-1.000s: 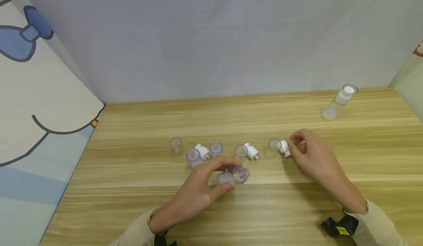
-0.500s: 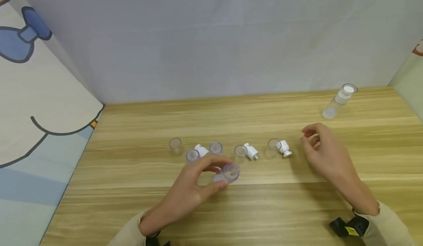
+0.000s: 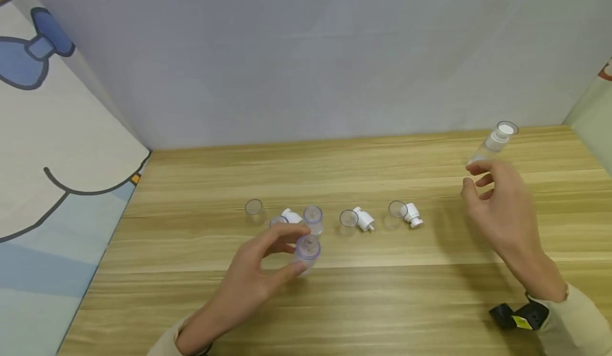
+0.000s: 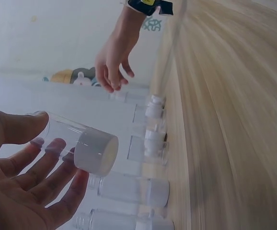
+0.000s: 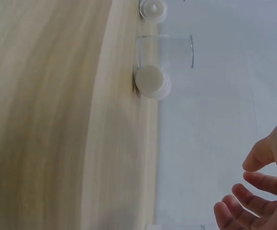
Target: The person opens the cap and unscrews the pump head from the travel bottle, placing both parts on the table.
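My left hand [image 3: 253,279] grips a clear bottle [image 3: 307,252] between thumb and fingers. In the left wrist view that bottle is off the table, its white base [image 4: 98,151] facing the tabletop. Two similar bottles stand just beyond it; one clear bottle [image 3: 313,219] shows well, the other is partly behind my fingers. My right hand [image 3: 504,215] is above the table at the right, fingers loosely bent, holding nothing. It is nearest to an upright bottle [image 3: 494,142] with a white pump and a clear cap, whose lower part it partly covers in the head view.
Across the middle of the wooden table [image 3: 363,308] lie white pump heads [image 3: 365,220], beside upright clear caps [image 3: 348,219]. Another clear cap [image 3: 254,209] stands at the left end of the row. A pale curtain [image 3: 325,69] rises behind the table.
My right hand has left the white pump head at the right and moved right and back towards the capped bottle. My left hand has carried its clear bottle leftwards.
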A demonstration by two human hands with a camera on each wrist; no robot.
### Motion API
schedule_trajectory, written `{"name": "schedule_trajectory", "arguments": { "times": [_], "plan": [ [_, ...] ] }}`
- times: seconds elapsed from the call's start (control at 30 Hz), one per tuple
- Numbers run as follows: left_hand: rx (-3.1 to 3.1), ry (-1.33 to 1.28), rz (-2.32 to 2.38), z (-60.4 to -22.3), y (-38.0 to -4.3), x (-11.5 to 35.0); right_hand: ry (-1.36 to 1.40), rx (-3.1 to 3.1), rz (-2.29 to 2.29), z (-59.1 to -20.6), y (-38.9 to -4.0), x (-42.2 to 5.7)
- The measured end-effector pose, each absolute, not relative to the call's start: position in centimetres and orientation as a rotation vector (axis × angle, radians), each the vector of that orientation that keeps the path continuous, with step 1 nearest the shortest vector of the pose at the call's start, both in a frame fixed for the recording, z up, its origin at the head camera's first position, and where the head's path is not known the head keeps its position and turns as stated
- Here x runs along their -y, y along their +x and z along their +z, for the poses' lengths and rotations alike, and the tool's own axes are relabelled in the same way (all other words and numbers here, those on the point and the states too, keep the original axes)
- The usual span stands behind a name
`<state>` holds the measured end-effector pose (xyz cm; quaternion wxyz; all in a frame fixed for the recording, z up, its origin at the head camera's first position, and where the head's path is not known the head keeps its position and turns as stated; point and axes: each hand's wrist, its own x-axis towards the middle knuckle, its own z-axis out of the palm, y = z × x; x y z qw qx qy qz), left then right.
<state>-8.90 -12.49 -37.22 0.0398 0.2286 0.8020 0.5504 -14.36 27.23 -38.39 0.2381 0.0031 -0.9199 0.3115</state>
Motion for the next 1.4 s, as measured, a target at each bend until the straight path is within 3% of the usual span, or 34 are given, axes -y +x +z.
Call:
{"name": "schedule_trajectory", "arguments": {
  "times": [1.13, 1.4],
  "plan": [
    [-2.669, 0.293, 1.701, -38.8, -6.7, 19.0, 0.034, 2.302, 0.712, -36.3, -17.5, -30.2],
    [-2.704, 0.217, 1.655, -39.5, -7.1, 20.1, -0.081, 2.414, 0.755, -36.7, -17.7, -30.5]
  ]
}}
